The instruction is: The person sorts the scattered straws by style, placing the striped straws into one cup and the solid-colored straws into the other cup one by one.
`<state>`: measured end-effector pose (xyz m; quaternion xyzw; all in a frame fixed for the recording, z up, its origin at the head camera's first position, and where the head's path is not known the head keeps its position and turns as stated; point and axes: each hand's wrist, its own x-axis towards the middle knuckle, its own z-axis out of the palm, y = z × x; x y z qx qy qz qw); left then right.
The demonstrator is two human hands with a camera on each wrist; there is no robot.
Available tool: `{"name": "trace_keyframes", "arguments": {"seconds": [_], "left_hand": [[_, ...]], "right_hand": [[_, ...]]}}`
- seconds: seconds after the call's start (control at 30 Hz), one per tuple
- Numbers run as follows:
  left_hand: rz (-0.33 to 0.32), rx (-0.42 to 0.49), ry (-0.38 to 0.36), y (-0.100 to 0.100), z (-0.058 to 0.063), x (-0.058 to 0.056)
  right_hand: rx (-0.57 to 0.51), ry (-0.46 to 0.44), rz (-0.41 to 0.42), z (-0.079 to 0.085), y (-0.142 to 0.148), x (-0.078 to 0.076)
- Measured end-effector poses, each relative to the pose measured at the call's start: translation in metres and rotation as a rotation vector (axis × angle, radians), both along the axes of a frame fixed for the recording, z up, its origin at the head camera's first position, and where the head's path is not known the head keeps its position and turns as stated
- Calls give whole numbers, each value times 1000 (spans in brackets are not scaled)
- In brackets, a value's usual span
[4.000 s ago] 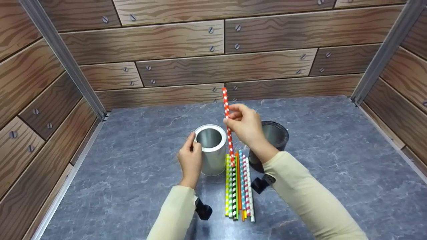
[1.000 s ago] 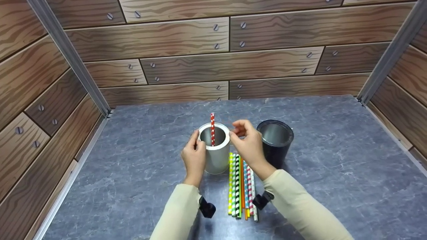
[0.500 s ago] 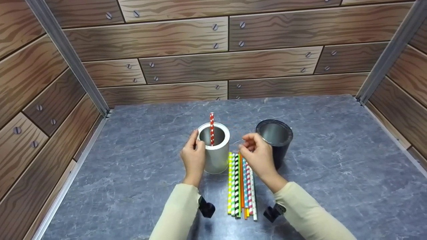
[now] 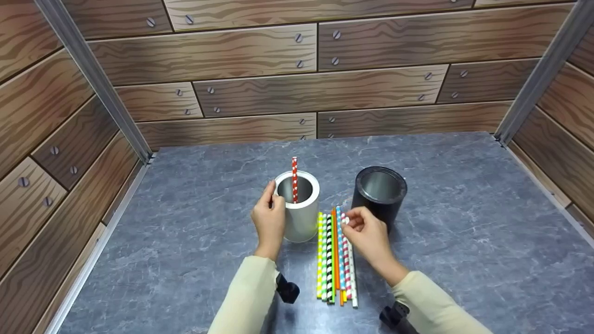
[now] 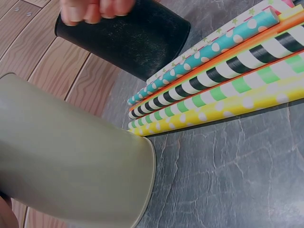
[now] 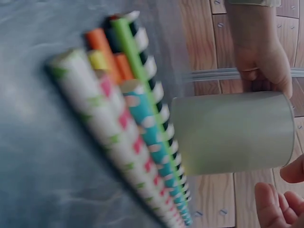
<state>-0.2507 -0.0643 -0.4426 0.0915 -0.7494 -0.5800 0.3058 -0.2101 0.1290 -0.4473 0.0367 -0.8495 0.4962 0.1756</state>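
Observation:
My left hand [image 4: 269, 220] grips the white can [image 4: 301, 225] by its left side near the rim. One red straw with white dots [image 4: 294, 178] stands in that can, leaning on the inner wall. To the can's right lies a row of paper straws [image 4: 336, 264]: yellow dotted, green striped, black striped, green, orange, blue dotted [image 5: 204, 59], pink and star-printed white [image 6: 102, 116]. Over the row's far right end is my right hand [image 4: 371, 239], thumb and fingers bent but parted. Nothing shows between them in the right wrist view.
A black can [image 4: 380, 195] stands upright just beyond my right hand. The grey marbled tabletop [image 4: 195, 199] is bounded by wood-print walls [image 4: 260, 97] at the back and both sides, with metal posts at the corners.
The red dotted straw, earlier pinched in my right hand, was let go into the white can. My right hand then moved right and toward me over the straws; my left stayed on the can.

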Motion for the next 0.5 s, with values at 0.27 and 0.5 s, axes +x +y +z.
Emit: {"name": "trace_keyframes", "arguments": {"seconds": [0.27, 0.5], "left_hand": [[2, -2, 6, 0, 2, 1], [-5, 7, 0, 0, 1, 1]], "right_hand": [[78, -93, 4, -20, 7, 7], [134, -137, 9, -32, 10, 9]]}}
